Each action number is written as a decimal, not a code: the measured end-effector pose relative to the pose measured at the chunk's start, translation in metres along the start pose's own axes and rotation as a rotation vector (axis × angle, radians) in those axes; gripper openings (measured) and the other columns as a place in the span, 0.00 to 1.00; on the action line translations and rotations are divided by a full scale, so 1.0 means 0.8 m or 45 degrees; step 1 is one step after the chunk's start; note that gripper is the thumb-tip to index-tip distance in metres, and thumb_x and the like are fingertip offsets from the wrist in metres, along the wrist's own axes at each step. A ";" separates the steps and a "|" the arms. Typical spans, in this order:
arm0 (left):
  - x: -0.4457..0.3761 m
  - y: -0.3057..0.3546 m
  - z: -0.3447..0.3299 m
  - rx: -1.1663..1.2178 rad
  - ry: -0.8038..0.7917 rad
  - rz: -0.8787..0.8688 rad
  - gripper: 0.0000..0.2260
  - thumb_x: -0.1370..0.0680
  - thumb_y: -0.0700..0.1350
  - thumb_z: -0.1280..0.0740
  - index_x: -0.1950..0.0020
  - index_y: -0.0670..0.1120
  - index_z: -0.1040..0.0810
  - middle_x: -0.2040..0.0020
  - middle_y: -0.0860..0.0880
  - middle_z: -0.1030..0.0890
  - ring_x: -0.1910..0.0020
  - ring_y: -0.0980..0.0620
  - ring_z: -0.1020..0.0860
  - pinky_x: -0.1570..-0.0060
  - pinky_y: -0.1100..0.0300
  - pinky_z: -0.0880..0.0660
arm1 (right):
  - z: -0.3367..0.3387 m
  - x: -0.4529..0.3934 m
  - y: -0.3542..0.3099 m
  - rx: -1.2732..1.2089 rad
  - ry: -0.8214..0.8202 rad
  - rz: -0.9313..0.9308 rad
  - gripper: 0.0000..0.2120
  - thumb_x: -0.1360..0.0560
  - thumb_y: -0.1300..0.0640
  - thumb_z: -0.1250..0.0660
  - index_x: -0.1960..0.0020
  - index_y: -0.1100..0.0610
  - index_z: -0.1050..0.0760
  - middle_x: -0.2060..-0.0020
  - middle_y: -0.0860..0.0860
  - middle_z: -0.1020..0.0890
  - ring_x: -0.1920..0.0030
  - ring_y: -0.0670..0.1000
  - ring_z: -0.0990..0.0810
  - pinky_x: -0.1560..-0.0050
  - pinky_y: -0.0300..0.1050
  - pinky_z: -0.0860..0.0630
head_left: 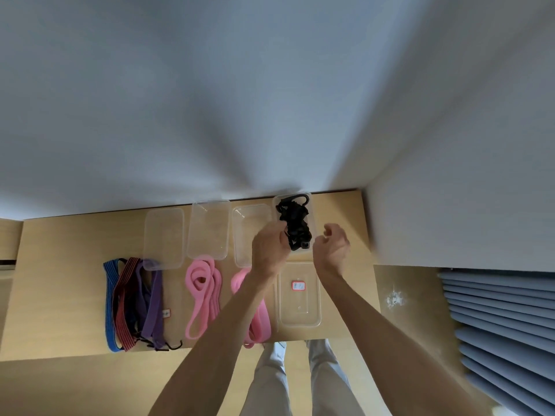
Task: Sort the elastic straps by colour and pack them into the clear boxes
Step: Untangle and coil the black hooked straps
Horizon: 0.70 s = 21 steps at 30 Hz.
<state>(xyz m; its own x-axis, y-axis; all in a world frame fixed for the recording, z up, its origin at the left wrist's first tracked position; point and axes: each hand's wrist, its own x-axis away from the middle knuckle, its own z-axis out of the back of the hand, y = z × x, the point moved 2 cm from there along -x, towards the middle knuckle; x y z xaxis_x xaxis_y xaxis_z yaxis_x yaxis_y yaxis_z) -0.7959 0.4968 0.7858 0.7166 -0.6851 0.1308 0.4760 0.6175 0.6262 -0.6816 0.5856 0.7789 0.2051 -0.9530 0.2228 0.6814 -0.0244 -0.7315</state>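
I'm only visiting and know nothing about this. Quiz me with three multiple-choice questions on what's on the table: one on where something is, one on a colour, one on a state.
1. Where are the black straps?
A. In the far right clear box
B. Loose at the table's left end
C. On the floor

2. What colour are the straps lying loose in the middle of the table?
A. Green
B. Pink
C. White

3. What is the left hand doing?
A. Resting flat on the table
B. Holding a lid
C. Touching the black straps at the box

Answers:
1. A, the black bundle sits inside that box.
2. B, both middle piles are pink.
3. C, its fingers meet the black bundle, while the right hand hovers beside it, holding nothing.
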 end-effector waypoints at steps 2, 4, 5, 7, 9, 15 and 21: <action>0.035 -0.004 -0.011 -0.126 -0.160 0.090 0.07 0.23 0.34 0.40 0.54 0.38 0.21 0.59 0.41 0.19 0.59 0.41 0.21 0.56 0.48 0.25 | 0.005 0.020 0.020 0.121 -0.156 -0.182 0.16 0.27 0.71 0.40 0.42 0.66 0.21 0.50 0.62 0.17 0.49 0.62 0.20 0.53 0.47 0.25; 0.069 -0.009 -0.023 -0.238 -0.372 0.211 0.07 0.22 0.36 0.40 0.56 0.38 0.23 0.57 0.40 0.18 0.56 0.41 0.20 0.55 0.49 0.27 | 0.006 0.041 0.046 0.290 -0.383 -0.366 0.18 0.27 0.67 0.38 0.38 0.62 0.23 0.46 0.60 0.18 0.45 0.60 0.21 0.53 0.44 0.28; 0.081 -0.014 -0.029 -0.269 -0.450 0.274 0.07 0.22 0.37 0.39 0.56 0.38 0.23 0.56 0.39 0.18 0.54 0.40 0.19 0.55 0.49 0.27 | 0.007 0.050 0.055 0.358 -0.486 -0.430 0.19 0.27 0.65 0.37 0.37 0.60 0.24 0.44 0.59 0.19 0.44 0.60 0.21 0.52 0.44 0.27; 0.099 -0.022 -0.039 -0.282 -0.541 0.385 0.07 0.22 0.37 0.39 0.52 0.36 0.22 0.51 0.39 0.18 0.50 0.41 0.19 0.53 0.51 0.27 | 0.007 0.063 0.066 0.439 -0.615 -0.480 0.16 0.27 0.63 0.36 0.39 0.59 0.24 0.43 0.59 0.20 0.43 0.60 0.21 0.51 0.43 0.28; 0.105 -0.027 -0.046 -0.245 -0.568 0.453 0.08 0.21 0.37 0.38 0.47 0.36 0.21 0.47 0.40 0.18 0.47 0.43 0.20 0.49 0.54 0.27 | 0.006 0.069 0.067 0.456 -0.641 -0.508 0.15 0.27 0.63 0.36 0.41 0.60 0.24 0.44 0.58 0.20 0.44 0.60 0.21 0.53 0.41 0.30; 0.124 -0.028 -0.063 0.175 -0.315 0.675 0.05 0.24 0.34 0.33 0.50 0.40 0.20 0.50 0.42 0.19 0.46 0.39 0.22 0.46 0.50 0.28 | 0.000 0.079 0.080 0.258 -0.508 -0.593 0.14 0.28 0.66 0.36 0.43 0.61 0.26 0.44 0.60 0.22 0.47 0.60 0.23 0.54 0.44 0.29; 0.136 -0.024 -0.071 0.315 -0.182 0.882 0.05 0.26 0.34 0.34 0.52 0.43 0.23 0.53 0.50 0.23 0.50 0.46 0.22 0.55 0.60 0.32 | 0.013 0.083 0.101 0.171 -0.227 -0.539 0.15 0.27 0.70 0.39 0.45 0.62 0.19 0.47 0.60 0.18 0.45 0.61 0.22 0.49 0.47 0.27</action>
<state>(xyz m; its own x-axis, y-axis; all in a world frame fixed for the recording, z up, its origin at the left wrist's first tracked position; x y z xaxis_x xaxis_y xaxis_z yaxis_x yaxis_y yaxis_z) -0.6980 0.4321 0.7446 0.7296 -0.2248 0.6459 -0.2007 0.8325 0.5164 -0.6054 0.5230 0.7412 -0.0008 -0.8008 0.5989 0.8132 -0.3491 -0.4657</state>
